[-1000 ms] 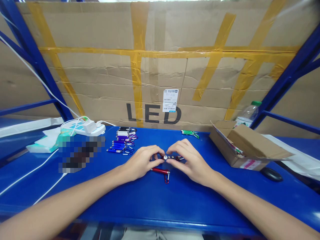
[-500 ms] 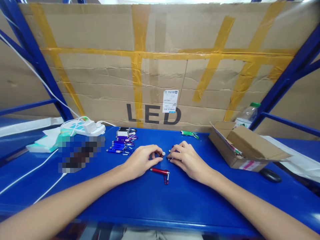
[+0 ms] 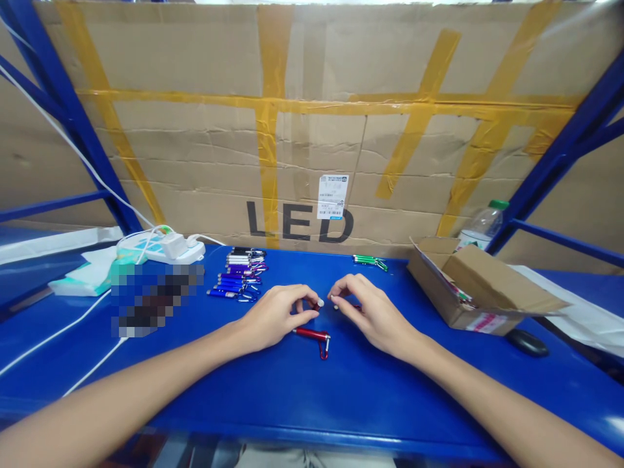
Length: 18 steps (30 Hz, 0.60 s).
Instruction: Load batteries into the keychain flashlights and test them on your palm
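My left hand [image 3: 275,316] pinches a small red flashlight part with a silver cap [image 3: 318,303] between thumb and fingers. A short gap away, my right hand [image 3: 371,314] pinches another small part [image 3: 335,306], too small to name. Both hands rest on the blue table [image 3: 312,390]. Just in front of them lies a red keychain flashlight [image 3: 314,335] with a carabiner clip. Behind my left hand, several blue, purple and black keychain flashlights [image 3: 238,276] lie in a row. A green one [image 3: 370,261] lies farther back.
An open cardboard box [image 3: 480,286] stands at the right, with a plastic bottle [image 3: 482,224] behind it and a black mouse [image 3: 527,341] beside it. A white power strip [image 3: 163,248] with cables and a tissue pack [image 3: 85,278] sit at the left. A taped cardboard wall marked LED stands behind.
My hands held one assembly together a second ago. They have since drawn apart, each keeping a small piece in its fingertips. The red flashlight on the table has not moved.
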Available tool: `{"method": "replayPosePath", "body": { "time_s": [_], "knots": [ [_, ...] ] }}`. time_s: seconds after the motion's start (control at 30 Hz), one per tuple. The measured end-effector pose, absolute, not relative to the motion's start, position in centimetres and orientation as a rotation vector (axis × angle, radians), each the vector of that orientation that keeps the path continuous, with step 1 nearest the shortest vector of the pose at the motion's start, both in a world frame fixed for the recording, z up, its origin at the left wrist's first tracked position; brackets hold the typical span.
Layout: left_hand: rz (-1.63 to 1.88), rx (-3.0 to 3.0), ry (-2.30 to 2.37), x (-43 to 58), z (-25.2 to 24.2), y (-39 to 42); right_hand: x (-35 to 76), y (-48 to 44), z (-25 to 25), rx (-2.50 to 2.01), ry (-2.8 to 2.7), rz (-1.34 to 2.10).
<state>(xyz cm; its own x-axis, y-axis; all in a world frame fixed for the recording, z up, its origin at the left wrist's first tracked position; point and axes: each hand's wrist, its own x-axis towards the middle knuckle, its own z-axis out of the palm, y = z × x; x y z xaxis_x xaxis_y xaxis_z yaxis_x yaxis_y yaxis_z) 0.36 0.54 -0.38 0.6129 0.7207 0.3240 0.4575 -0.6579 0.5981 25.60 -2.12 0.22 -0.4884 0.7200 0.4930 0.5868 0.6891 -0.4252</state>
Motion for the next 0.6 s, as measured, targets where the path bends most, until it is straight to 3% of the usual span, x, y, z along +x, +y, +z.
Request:
{"method": "replayPosePath", "body": {
  "time_s": [0.33, 0.6],
  "knots": [
    [0.759, 2.340, 0.847, 0.6, -0.3, 0.0, 25.0, -3.1, 1.0, -0.747, -2.247, 0.260],
    [0.773, 2.373, 0.782, 0.6, -0.4, -0.2, 24.5, -2.8, 0.5, -0.853, -2.193, 0.396]
  ]
}}
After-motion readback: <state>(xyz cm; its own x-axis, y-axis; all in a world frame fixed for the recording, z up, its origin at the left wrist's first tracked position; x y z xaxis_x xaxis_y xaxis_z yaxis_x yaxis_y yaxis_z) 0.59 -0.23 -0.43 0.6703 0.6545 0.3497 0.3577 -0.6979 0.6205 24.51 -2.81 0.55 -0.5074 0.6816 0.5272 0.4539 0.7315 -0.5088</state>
